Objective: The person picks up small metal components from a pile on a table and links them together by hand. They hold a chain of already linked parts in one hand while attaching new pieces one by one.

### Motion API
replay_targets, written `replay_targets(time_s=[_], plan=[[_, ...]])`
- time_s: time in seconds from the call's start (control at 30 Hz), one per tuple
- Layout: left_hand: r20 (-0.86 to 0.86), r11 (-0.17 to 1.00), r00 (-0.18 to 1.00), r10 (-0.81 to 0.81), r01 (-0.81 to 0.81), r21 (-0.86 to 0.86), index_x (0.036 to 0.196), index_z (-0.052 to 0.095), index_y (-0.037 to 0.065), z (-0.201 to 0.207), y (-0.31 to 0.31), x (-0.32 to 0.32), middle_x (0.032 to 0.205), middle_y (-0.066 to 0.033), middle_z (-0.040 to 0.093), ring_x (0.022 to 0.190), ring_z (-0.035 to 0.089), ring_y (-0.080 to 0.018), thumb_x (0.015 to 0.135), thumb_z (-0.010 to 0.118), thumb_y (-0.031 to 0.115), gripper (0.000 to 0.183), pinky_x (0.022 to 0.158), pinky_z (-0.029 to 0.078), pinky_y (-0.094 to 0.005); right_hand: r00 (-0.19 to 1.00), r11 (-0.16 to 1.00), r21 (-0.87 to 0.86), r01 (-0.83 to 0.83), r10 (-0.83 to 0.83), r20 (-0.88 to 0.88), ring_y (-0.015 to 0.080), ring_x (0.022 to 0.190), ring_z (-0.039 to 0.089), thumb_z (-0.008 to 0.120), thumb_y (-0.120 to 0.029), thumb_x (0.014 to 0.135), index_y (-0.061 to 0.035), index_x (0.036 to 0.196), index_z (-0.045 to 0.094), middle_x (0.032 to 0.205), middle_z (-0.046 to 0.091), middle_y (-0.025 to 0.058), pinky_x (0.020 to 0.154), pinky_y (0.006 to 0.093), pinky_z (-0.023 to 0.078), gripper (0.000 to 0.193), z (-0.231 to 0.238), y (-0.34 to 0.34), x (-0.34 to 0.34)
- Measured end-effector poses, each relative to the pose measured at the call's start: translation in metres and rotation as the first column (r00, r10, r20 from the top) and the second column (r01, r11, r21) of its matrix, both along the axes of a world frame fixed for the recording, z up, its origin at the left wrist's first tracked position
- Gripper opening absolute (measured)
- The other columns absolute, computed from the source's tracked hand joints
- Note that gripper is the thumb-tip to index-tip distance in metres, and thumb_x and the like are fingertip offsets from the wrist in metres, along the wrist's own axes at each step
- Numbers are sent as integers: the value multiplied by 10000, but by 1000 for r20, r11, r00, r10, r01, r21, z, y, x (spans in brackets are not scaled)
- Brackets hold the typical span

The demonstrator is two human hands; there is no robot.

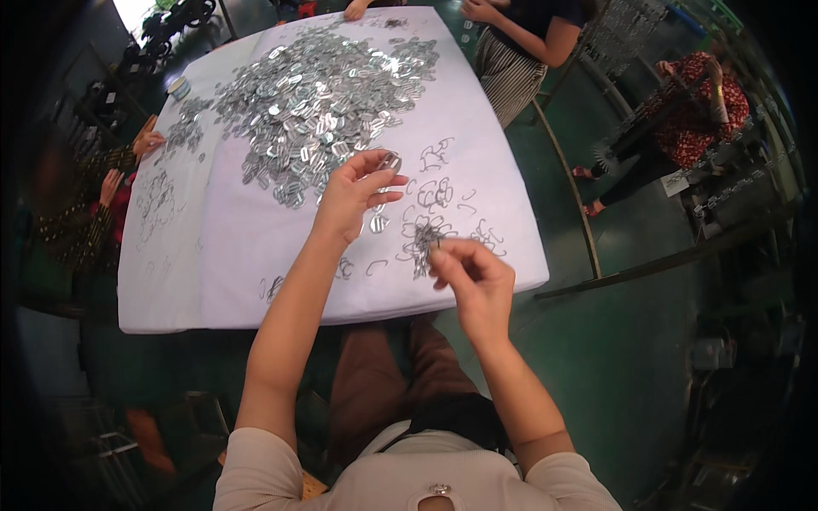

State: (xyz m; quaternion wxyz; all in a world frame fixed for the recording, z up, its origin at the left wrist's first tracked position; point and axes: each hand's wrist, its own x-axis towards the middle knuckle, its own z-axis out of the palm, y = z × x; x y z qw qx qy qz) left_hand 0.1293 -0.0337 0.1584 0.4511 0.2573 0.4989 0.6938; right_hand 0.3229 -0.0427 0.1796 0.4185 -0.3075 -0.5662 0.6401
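My left hand [348,203] is raised over the table, closed on a shiny oval metal buckle [390,162] pinched between thumb and fingertips. Just below it, another slotted buckle [379,223] lies on the white cloth. My right hand [479,277] pinches at the near edge of a small tangled heap of thin curved wire pieces [423,232]. Whatever sits between those fingertips is too small to make out. More bent wires [434,194] are scattered just beyond the heap.
A large pile of silvery slotted buckles [315,102] covers the far middle of the white-covered table [247,255]. A small round tub [178,88] stands at the left edge. Co-workers' hands [149,143] are at the left and far edges; another person [699,111] is off to the right.
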Motion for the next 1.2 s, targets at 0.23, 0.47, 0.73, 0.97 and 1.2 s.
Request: replay_targets(time_s=[0.23, 0.47, 0.73, 0.97, 1.2], plan=[[-125, 993, 989, 85, -75, 86, 940, 587, -1, 30, -53, 25, 872, -66, 629, 852, 630, -161, 861, 597, 106, 134, 737, 525, -280, 999, 999, 35, 14, -13, -39, 57, 616, 542, 652, -89, 826, 9, 895, 659, 723, 623, 29, 539, 203, 455, 119, -2, -3, -39], [-399, 969, 884, 246, -219, 114, 884, 663, 2, 40, -63, 33, 815, -40, 660, 753, 594, -90, 824, 658, 129, 140, 688, 461, -228, 999, 992, 118, 51, -51, -5, 60, 599, 551, 662, -82, 814, 7, 888, 657, 705, 621, 34, 515, 199, 438, 116, -11, 1, -52], [-541, 930, 757, 367, -304, 205, 868, 655, -10, 49, -71, 22, 807, -31, 650, 751, 574, -77, 804, 652, 38, 80, 724, 454, -228, 989, 964, 265, 15, -54, 141, 85, 642, 579, 680, -106, 792, -23, 987, 640, 774, 630, 30, 533, 226, 448, 215, -33, 41, -54], [-528, 915, 749, 401, -360, 183, 889, 606, -44, 61, -82, 24, 842, -65, 613, 766, 549, -96, 791, 628, -25, 102, 729, 441, -227, 717, 899, 385, -210, -126, 685, 225, 781, 630, 618, -133, 808, -66, 901, 675, 823, 672, 82, 705, 324, 481, 128, -113, 204, -47], [-620, 923, 686, 381, -321, 212, 894, 567, -36, 66, -102, 27, 873, -116, 574, 781, 525, -183, 829, 537, 30, 98, 766, 414, -307, 345, 554, 281, -783, 12, 939, 211, 840, 616, 641, -125, 752, -117, 842, 658, 865, 656, 38, 710, 340, 480, 92, -133, 256, -83]])
